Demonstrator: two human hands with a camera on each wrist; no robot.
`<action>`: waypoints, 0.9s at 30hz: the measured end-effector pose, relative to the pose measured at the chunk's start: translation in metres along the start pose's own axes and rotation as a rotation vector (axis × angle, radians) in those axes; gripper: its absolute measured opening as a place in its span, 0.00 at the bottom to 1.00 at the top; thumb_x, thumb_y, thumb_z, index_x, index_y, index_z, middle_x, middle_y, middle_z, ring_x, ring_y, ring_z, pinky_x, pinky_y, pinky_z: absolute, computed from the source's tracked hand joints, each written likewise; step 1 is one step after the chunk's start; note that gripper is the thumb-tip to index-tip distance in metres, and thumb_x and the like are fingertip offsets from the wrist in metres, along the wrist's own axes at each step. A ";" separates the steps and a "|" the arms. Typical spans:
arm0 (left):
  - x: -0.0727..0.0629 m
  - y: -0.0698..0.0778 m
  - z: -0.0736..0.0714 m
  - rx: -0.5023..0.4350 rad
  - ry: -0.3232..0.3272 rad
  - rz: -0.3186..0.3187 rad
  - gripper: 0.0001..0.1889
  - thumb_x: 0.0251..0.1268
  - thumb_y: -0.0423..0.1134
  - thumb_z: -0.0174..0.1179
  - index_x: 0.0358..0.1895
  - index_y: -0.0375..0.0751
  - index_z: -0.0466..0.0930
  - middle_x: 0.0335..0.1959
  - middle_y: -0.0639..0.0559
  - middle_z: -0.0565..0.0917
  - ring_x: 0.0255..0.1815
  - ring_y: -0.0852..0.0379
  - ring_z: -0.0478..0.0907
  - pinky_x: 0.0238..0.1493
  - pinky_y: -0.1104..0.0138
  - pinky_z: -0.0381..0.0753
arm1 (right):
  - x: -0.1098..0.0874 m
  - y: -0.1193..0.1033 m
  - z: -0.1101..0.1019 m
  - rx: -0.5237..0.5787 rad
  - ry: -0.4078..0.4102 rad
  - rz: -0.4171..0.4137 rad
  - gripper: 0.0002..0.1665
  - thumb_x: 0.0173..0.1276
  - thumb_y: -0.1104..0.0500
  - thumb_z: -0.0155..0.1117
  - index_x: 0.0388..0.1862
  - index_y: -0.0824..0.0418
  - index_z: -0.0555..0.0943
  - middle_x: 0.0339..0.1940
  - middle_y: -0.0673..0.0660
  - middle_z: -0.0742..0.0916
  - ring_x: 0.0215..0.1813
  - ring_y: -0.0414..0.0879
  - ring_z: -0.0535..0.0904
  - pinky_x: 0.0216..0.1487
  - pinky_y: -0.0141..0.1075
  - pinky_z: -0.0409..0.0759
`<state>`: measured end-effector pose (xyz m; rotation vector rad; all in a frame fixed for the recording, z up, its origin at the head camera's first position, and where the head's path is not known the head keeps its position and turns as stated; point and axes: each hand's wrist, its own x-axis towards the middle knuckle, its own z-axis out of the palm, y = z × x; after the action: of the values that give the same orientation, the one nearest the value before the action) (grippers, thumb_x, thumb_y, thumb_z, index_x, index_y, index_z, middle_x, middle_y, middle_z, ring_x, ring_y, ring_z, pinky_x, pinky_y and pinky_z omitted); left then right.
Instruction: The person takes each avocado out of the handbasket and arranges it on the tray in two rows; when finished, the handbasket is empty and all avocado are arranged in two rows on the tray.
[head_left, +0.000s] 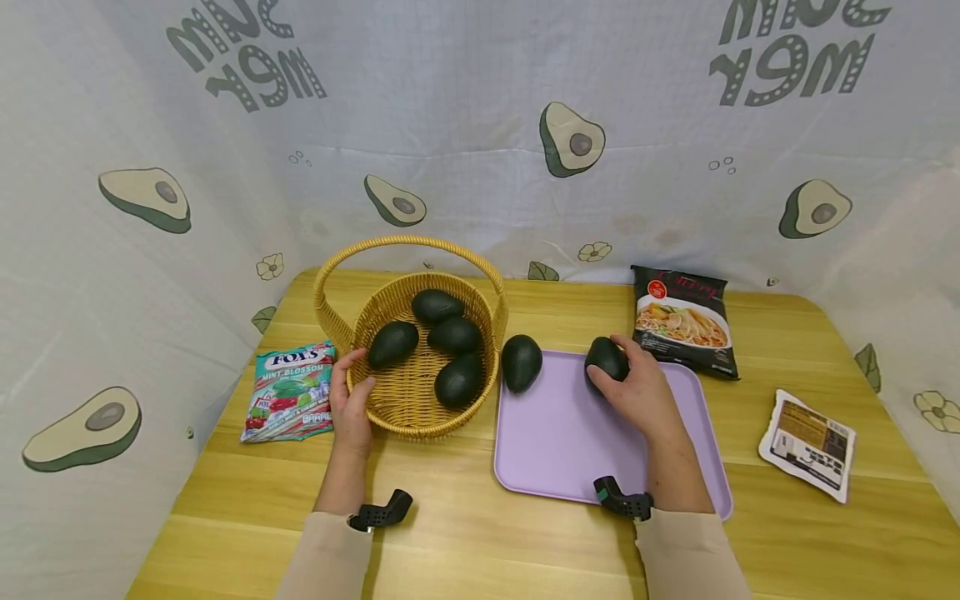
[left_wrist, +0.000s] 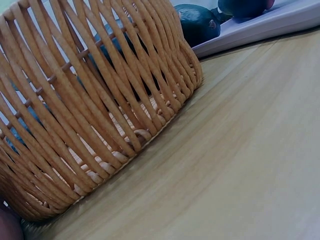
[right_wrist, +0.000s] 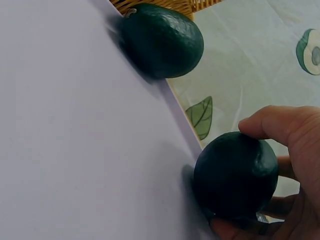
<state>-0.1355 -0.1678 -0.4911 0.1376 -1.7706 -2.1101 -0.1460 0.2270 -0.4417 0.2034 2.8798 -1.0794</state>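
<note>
My right hand (head_left: pixel 641 392) grips a dark green avocado (head_left: pixel 607 360) at the back of the lilac tray (head_left: pixel 570 442). In the right wrist view, the thumb and fingers curl round this avocado (right_wrist: pixel 235 175). Another avocado (head_left: pixel 521 364) lies at the tray's back left corner, beside the basket. My left hand (head_left: pixel 352 408) holds the near left rim of the yellow wicker basket (head_left: pixel 405 425), its thumb over the edge. Several avocados (head_left: pixel 459 381) lie inside the basket. Its woven wall (left_wrist: pixel 95 100) fills much of the left wrist view, where the left hand is mostly hidden.
A mint candy bag (head_left: pixel 291 392) lies left of the basket. Behind the tray's right side is a black noodle packet (head_left: pixel 682 321), and a white-edged packet (head_left: pixel 810 444) lies farther right. The basket's tall handle (head_left: pixel 408 242) arches up. A printed curtain (head_left: pixel 480 200) hangs behind the table.
</note>
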 end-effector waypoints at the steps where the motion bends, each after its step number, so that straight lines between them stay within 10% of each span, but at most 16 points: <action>1: 0.000 0.000 0.000 0.001 0.001 0.000 0.24 0.64 0.26 0.47 0.64 0.27 0.69 0.71 0.41 0.67 0.78 0.55 0.53 0.79 0.52 0.44 | 0.000 0.000 0.000 0.003 0.001 -0.004 0.44 0.72 0.46 0.62 0.80 0.61 0.60 0.74 0.77 0.68 0.71 0.71 0.67 0.68 0.67 0.67; 27: 0.000 0.000 0.000 0.014 0.002 0.006 0.23 0.65 0.26 0.46 0.64 0.27 0.69 0.70 0.41 0.68 0.80 0.54 0.51 0.79 0.51 0.42 | 0.000 -0.001 0.001 0.016 0.004 -0.008 0.46 0.71 0.45 0.63 0.80 0.61 0.59 0.73 0.77 0.69 0.71 0.71 0.67 0.68 0.66 0.66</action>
<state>-0.1354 -0.1676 -0.4913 0.1381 -1.7823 -2.0935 -0.1462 0.2255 -0.4423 0.1959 2.8788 -1.1046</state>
